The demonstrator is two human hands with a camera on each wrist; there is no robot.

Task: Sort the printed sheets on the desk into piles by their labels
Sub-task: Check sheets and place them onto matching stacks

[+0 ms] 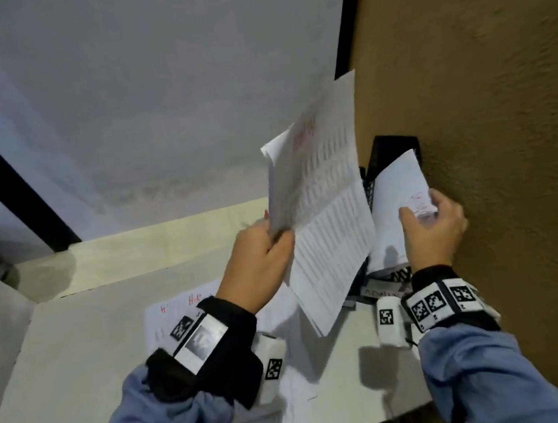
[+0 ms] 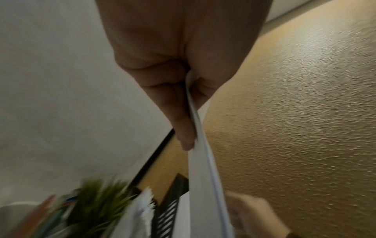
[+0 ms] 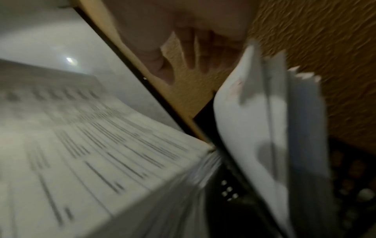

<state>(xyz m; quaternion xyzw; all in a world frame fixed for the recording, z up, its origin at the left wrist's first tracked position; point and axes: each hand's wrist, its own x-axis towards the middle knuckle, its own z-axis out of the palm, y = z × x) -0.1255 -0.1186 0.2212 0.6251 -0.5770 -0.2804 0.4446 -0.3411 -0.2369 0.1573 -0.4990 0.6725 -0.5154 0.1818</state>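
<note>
My left hand [image 1: 264,250] grips a thick stack of printed sheets [image 1: 327,227] by its lower left edge and holds it raised and tilted above the desk; red writing shows near its top. The left wrist view shows the left hand [image 2: 191,141] clamped on the stack's [image 2: 203,177] edge. My right hand [image 1: 427,226] pinches the top of a white sheet [image 1: 393,199] with a red label, standing in the black mesh tray [image 1: 391,147] against the wall. The right wrist view is blurred, showing that sheet [image 3: 244,128] beside the stack [image 3: 81,145].
Sheets marked HR in red [image 1: 178,311] lie on the white desk [image 1: 79,353] under my left wrist. A tag reading ADMIN [image 1: 380,292] sits at the tray's front. A brown textured wall [image 1: 502,119] bounds the right; a green plant [image 2: 97,201] stands behind.
</note>
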